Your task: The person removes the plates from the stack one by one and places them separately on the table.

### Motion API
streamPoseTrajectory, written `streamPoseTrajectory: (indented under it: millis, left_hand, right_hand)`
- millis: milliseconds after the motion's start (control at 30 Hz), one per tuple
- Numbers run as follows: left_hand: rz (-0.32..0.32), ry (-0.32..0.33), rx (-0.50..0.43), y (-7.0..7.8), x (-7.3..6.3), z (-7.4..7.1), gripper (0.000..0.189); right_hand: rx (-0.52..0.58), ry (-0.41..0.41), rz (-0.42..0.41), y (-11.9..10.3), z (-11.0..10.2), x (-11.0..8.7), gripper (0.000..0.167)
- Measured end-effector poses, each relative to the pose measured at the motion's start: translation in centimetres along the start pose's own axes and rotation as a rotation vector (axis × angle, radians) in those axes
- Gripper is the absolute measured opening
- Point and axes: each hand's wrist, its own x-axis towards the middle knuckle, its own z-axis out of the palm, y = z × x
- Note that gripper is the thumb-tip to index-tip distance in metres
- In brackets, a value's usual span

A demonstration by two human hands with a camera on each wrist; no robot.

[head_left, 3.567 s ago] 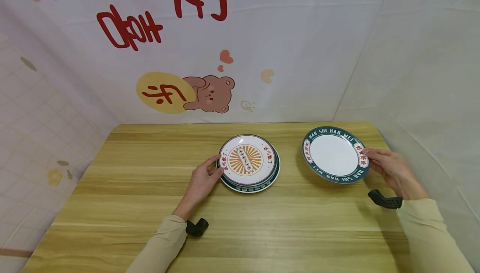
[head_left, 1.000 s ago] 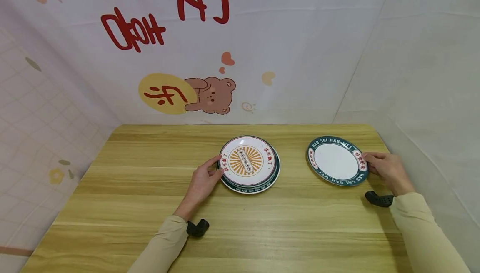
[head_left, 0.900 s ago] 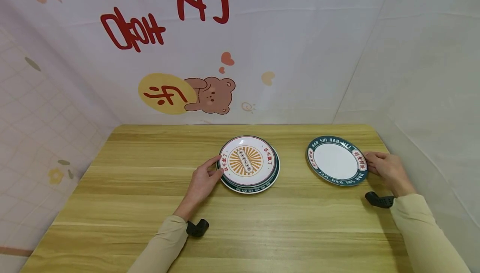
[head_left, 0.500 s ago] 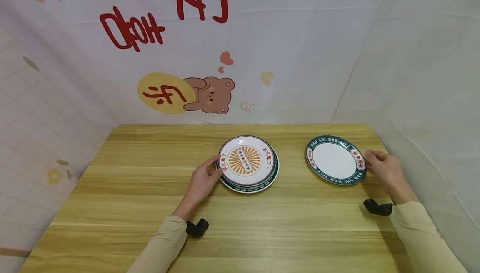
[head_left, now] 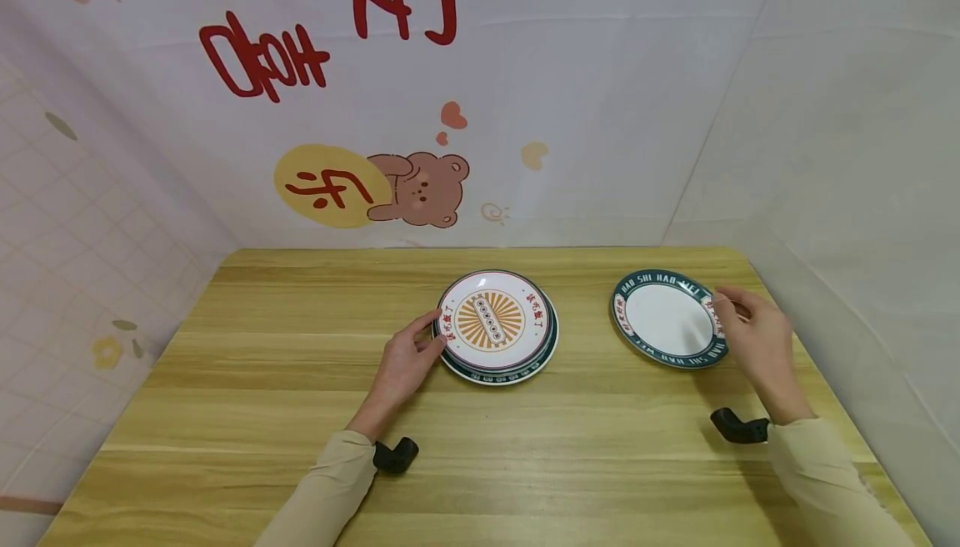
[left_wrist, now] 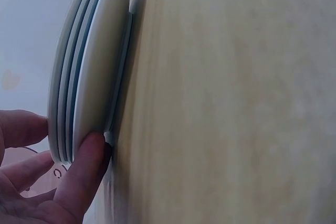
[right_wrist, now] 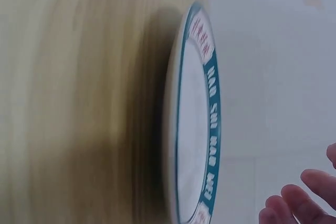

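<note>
At mid-table stands a stack of several plates (head_left: 491, 334); the top one is white with an orange sunburst, and green rims show beneath. My left hand (head_left: 405, 368) holds this stack by its left edge. In the left wrist view, fingertips (left_wrist: 23, 127) touch the upper rim while another finger lies against the stack's lower side. To the right sits a single white plate (head_left: 667, 318) with a green lettered rim. Over its right rim hovers my right hand (head_left: 757, 347), fingers loosely bent; the right wrist view shows the fingertips (right_wrist: 317, 182) apart from this plate.
The wooden table (head_left: 525, 464) ends at a printed cloth wall (head_left: 600, 97) behind, with a pale wall (head_left: 870, 197) on the right. Black wrist-camera mounts (head_left: 395, 455) sit on both wrists.
The right hand has lowered the green-rimmed plate onto the table, let go of its right rim, and shifted slightly leftward over it. The left hand has stayed at the stack.
</note>
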Motion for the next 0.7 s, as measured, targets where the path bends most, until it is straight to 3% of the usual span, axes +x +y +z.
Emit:
streamPoseTrajectory:
  millis: [333, 700]
  left_hand:
    - [0.008, -0.001, -0.008, 0.0, 0.1, 0.1, 0.05]
    - [0.007, -0.002, -0.017, -0.1, -0.1, 0.0, 0.05]
  right_hand:
    - [0.113, -0.029, -0.131, -4.4, 1.7, -2.0, 0.046]
    - [0.191, -0.087, -0.235, -7.5, 4.0, -3.5, 0.037]
